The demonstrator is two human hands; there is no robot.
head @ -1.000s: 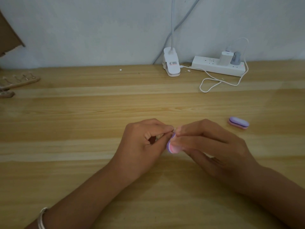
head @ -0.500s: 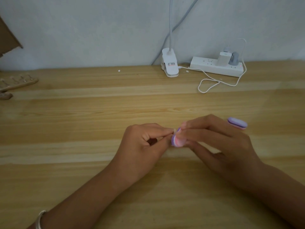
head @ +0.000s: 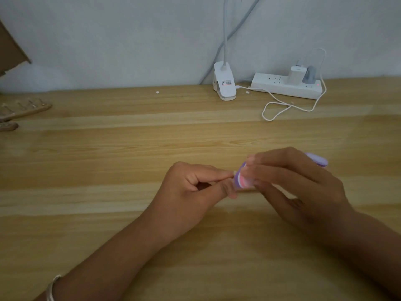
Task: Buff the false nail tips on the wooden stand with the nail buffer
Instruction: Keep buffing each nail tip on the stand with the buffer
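The worktop (head: 108, 161) is running wide from the hands out to the wooden stand (head: 26, 108), which is lying well apart at the left edge. The left hand (head: 188, 187) is curling its fingers, with thumb and forefinger pinching a small pale nail tip (head: 234, 172). The right hand (head: 299, 181) is gripping the purple-and-pink nail buffer (head: 242, 181) and touching it to that tip. A second buffer (head: 319, 160) is lying just behind the right hand. A clip lamp (head: 224, 88), power strip (head: 282, 86) and looped cable (head: 280, 107) are sitting along the back edge.
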